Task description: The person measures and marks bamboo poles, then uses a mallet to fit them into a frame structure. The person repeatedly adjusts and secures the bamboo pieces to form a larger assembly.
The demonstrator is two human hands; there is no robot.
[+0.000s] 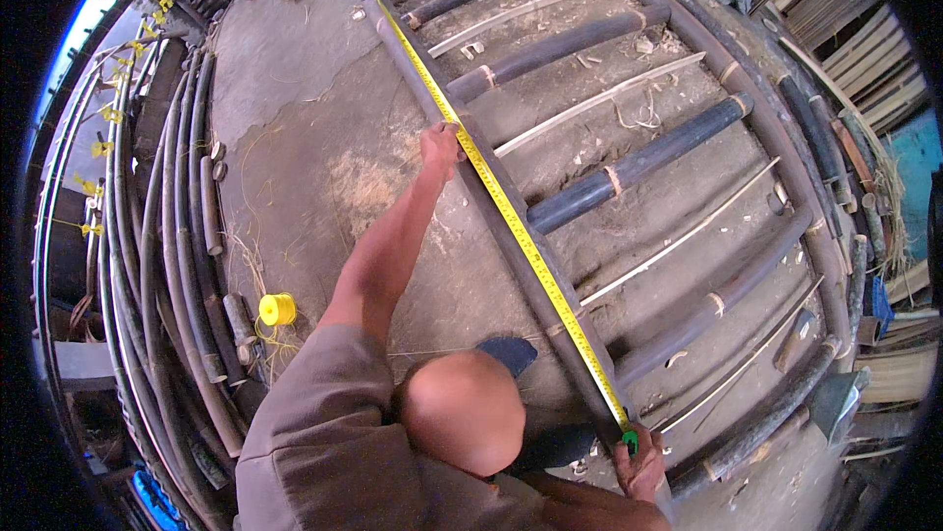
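Observation:
A yellow tape measure blade (pixel 530 248) lies stretched along a long dark bamboo pole (pixel 498 220), the near-side rail of a ladder-like bamboo frame. My left hand (pixel 442 150) is closed at the rail's left side, fingers pressing the blade against it; the blade runs on past this hand toward the far end. At the lower right, my right hand (pixel 640 462) grips the small green tape measure case (pixel 630 442), from which the blade comes out. The fingertips of my left hand are partly hidden.
Dark bamboo crosspieces (pixel 638 166) and thin pale strips (pixel 678 248) span the frame. A yellow twine spool (pixel 277 310) stands on the floor at left, beside several stacked bamboo poles (pixel 177 197). Split bamboo (pixel 835 20) is piled at far right. My bent knee (pixel 464 413) is below.

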